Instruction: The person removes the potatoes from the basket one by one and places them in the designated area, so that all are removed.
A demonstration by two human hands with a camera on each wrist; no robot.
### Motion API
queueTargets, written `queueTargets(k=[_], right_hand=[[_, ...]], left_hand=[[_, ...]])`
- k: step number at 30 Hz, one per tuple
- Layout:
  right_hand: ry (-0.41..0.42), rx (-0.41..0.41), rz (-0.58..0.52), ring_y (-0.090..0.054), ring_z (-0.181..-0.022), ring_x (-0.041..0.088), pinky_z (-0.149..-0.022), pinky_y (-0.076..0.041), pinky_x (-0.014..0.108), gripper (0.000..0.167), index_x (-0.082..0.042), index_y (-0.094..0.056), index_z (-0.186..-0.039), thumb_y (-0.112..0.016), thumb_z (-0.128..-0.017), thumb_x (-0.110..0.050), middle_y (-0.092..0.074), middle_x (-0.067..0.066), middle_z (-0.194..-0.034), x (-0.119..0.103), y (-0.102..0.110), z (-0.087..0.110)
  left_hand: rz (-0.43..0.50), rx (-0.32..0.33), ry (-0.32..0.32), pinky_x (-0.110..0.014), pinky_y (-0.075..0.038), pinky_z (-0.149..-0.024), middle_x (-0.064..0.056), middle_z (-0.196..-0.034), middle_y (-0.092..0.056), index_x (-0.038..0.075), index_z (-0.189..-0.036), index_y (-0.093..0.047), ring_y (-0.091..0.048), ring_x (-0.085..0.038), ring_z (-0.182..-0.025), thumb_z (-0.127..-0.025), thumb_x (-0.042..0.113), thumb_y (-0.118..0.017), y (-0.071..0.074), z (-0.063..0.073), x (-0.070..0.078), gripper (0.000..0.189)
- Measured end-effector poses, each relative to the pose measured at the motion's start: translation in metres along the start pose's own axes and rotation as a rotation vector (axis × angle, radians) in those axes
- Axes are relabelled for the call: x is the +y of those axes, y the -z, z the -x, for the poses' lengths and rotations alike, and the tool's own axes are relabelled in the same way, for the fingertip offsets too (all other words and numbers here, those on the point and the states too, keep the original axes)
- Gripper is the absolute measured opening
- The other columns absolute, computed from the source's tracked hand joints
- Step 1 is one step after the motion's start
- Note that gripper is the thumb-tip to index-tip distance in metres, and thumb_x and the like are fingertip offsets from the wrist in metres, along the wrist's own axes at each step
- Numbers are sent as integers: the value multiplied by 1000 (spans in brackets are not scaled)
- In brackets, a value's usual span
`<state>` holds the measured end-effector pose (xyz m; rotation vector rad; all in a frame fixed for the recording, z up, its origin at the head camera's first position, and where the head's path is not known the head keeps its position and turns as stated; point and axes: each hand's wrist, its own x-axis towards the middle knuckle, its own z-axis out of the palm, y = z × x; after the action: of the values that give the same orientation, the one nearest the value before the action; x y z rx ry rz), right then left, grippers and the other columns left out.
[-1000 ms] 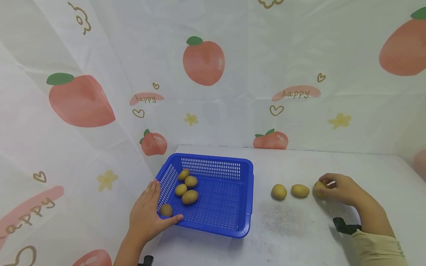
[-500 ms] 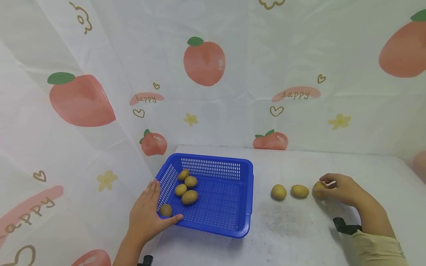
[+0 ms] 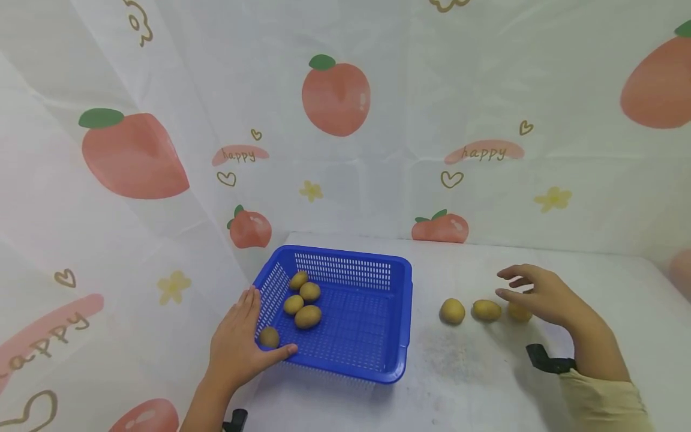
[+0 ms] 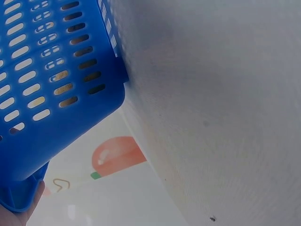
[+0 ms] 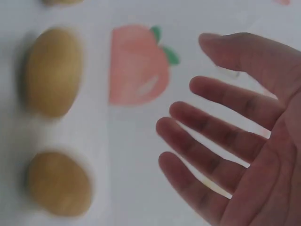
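Observation:
My left hand (image 3: 235, 337) rests at the near left corner of a blue plastic basket (image 3: 403, 324), fingers straight along its left rim and thumb over the front rim. Inside lie several potatoes (image 3: 308, 317), most toward the left; one potato (image 3: 269, 337) sits in the near left corner. Right of the basket, three potatoes form a row on the table: a left one (image 3: 452, 311), a middle one (image 3: 486, 310) and a right one (image 3: 519, 311). Above the right one hovers my right hand (image 3: 545, 295), holding nothing, its fingers spread apart in the right wrist view.
The white table (image 3: 464, 384) extends around the basket. A white curtain with printed fruit (image 3: 336, 99) hangs behind and along the left side, near my left hand. Slotted basket wall (image 4: 28, 70) fills the left wrist view's upper left.
My right hand has let go of the right-hand potato and risen slightly up and left. That potato stays in the row. My left hand and the basket keep their place.

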<state>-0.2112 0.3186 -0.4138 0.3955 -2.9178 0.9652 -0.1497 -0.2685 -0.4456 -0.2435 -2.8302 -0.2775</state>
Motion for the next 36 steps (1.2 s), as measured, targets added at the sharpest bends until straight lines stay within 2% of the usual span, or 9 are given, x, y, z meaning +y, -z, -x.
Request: queueTargets(k=[5,7,11,14,18,22,27,33,36], right_hand=[[115,55,-72,-72,-115,38,-91,-63,35,37,-6,-71,-128,-77,-99,-27,-71,17,-131,-36,0,-20],[163,71,-96,-72,-113,35,-92,-61,32,33,-8,-72,-126,-77,-99,-25,-73,13,-127,-51,0,-30],[243,69,-146,-72,-111,31,-94,-62,42,29,-12,-72,-124,-78,-98,-23,-74,8,-124,-79,-6,-51],[305,42,-183,-71,-111,29,-95,-61,52,33,-12,-72,-127,-80,-96,-19,-72,9,-127,-100,-11,-67],[363,11,-193,-71,-112,30,-96,-60,56,36,-10,-72,-129,-82,-94,-18,-73,9,-126,-127,-19,-86],[397,-14,-205,-71,-114,30,-100,-59,56,34,-9,-74,-125,-81,-94,-21,-74,8,-125,-157,-28,-98],[495,-59,-240,-70,-115,27,-98,-61,53,35,-10,-74,-126,-81,-95,-24,-74,6,-125,-202,-46,-108],[619,-162,-234,-72,-115,27,-96,-63,44,33,-10,-73,-126,-78,-98,-25,-73,5,-125,-250,-73,-120],[649,-214,-289,-71,-115,27,-97,-63,42,30,-11,-73,-126,-77,-99,-23,-74,5,-126,-265,-88,-131]], left_hand=[[-3,13,-3,-59,-33,-128,-25,-172,-30,-7,-163,-30,-31,-44,-160,-72,87,-74,1,-1,-1,139],[-3,21,-4,-60,-34,-127,-26,-171,-31,-8,-163,-30,-32,-44,-159,-72,87,-74,0,0,-2,139],[-2,27,-4,-61,-36,-125,-27,-170,-32,-9,-162,-32,-34,-46,-158,-71,87,-74,-2,0,-2,138],[-2,28,-1,-61,-37,-125,-27,-170,-33,-9,-162,-33,-34,-46,-158,-71,87,-74,-3,1,-2,138],[-3,26,-1,-61,-36,-125,-27,-170,-33,-10,-161,-33,-34,-46,-158,-72,86,-74,-4,2,-2,138],[-6,16,-3,-61,-36,-125,-27,-170,-33,-10,-161,-32,-34,-46,-158,-72,87,-74,-4,4,-2,138],[-18,1,5,-61,-36,-125,-26,-171,-32,-9,-162,-31,-33,-44,-159,-71,88,-74,-3,7,-5,140],[-11,17,-18,-62,-36,-124,-27,-170,-32,-9,-162,-32,-33,-45,-158,-72,86,-74,-2,5,-3,138],[-7,5,-22,-62,-35,-125,-25,-171,-30,-8,-163,-30,-31,-44,-160,-73,87,-73,-1,1,-1,138]])
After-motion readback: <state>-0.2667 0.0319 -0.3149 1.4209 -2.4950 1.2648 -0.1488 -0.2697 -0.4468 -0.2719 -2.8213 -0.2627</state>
